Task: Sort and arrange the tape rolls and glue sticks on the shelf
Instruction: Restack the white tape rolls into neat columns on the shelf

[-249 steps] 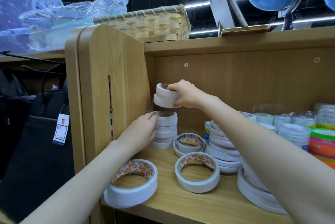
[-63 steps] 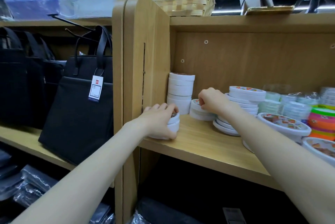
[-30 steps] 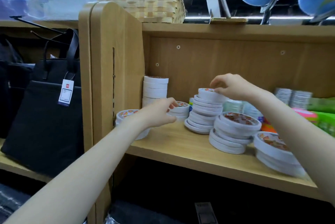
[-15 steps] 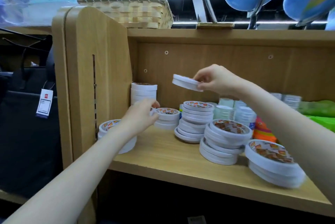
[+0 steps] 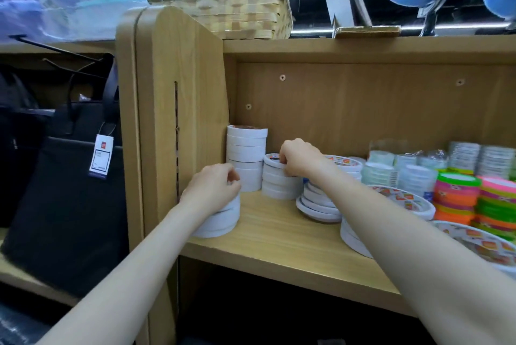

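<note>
White tape rolls stand in stacks on the wooden shelf point(image 5: 279, 244). A tall stack point(image 5: 247, 154) fills the back left corner. Right of it is a shorter stack point(image 5: 277, 181); my right hand point(image 5: 300, 159) grips its top roll point(image 5: 272, 160) by the rim. My left hand point(image 5: 215, 191) rests with curled fingers on a low stack of wider rolls point(image 5: 220, 221) at the shelf's front left. Flatter, wider rolls point(image 5: 318, 205) and large rolls with printed cores point(image 5: 402, 200) lie to the right, partly behind my right forearm. No glue sticks can be made out.
Neon orange, green and pink rolls point(image 5: 458, 199) and clear-wrapped rolls point(image 5: 391, 168) fill the shelf's right side. The wooden side panel point(image 5: 173, 121) bounds the left. A black bag with a tag point(image 5: 69, 191) hangs beyond it. A woven basket point(image 5: 231, 13) sits on top.
My right hand brought the thin roll down from mid-air onto the shorter stack beside the tall one. My left hand moved forward onto the front-left stack. The camera shifted closer and rightward.
</note>
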